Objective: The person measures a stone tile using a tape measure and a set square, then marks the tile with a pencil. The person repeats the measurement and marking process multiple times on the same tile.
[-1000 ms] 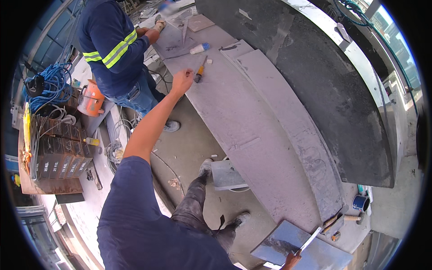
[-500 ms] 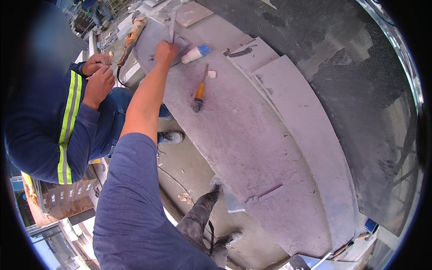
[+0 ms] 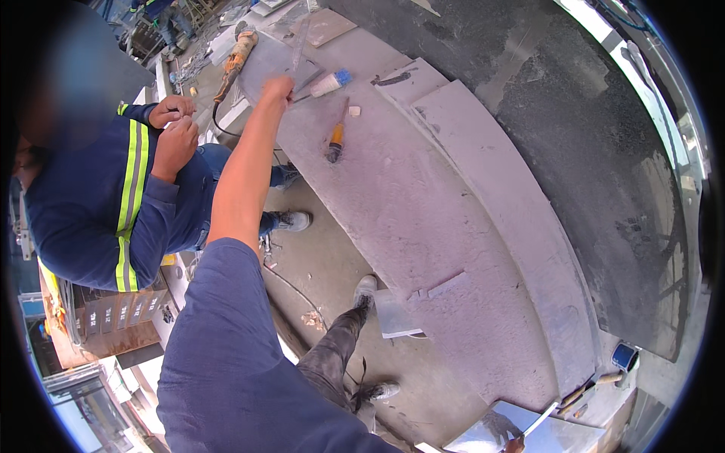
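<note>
My left hand [image 3: 277, 89] reaches to the far end of the long pale slab [image 3: 385, 211], its fingers closed. A thin dark bit shows beside the fingers; I cannot make out what they hold. Under and beyond the hand is a grey flat plate [image 3: 264, 64], with a pale straight strip like a ruler [image 3: 300, 36] across it. To the hand's right lies a white bottle with a blue cap [image 3: 331, 83]. Nearer on the slab are a yellow-handled tool with a thin blade [image 3: 336, 142] and a small pale block [image 3: 354, 111]. My right hand does not show.
A co-worker [image 3: 113, 189] in a navy top with reflective stripes stands at the left, hands raised together. An orange corded power tool [image 3: 239, 57] lies at the far edge. A curved raised slab [image 3: 498, 166] borders the right; a shiny sheet [image 3: 483, 430] is at the near end.
The view has shifted a little, showing more of the near shiny sheet. My left hand has drawn slightly away from the pale strip. The co-worker's hands stay together.
</note>
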A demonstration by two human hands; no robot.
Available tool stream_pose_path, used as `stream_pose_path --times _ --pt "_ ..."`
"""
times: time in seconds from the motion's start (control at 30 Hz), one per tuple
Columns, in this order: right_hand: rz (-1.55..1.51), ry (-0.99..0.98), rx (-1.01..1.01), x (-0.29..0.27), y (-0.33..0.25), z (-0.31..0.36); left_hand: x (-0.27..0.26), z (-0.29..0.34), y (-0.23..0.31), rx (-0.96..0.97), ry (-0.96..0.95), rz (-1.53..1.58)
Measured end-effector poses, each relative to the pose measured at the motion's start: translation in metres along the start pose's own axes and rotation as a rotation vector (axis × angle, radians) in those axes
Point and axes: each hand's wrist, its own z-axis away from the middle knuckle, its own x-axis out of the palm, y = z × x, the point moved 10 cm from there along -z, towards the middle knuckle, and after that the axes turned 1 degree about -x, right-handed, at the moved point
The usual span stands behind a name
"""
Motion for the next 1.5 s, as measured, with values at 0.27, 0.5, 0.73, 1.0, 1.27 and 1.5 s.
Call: stream_pose_path --times 0.27,0.5,0.73,1.0,1.27,1.5 --pt "0.010 0.557 -0.346 0.000 0.053 -0.015 -0.027 0.416 -0.086 0.194 -0.289 0.197" --pt "0.006 0.572 -0.587 -0.002 0.031 0.009 0.020 0.836 -0.244 -0.006 -1.037 0.430" --pt "-0.142 0.548 -0.693 -0.021 0.041 0.010 0.124 1.078 -0.251 0.006 -1.388 0.175" --pt "-0.478 0.469 -0.509 -0.026 0.085 -0.025 0.283 1.216 -0.261 -0.027 -1.657 0.054" --pt "-0.588 0.427 -0.565 -0.035 0.084 -0.011 0.415 1.252 -0.296 0.619 -1.541 -0.204" --pt "-0.827 0.332 -0.491 -0.037 0.104 -0.013 0.434 1.260 -0.304 0.811 -1.549 -0.258"
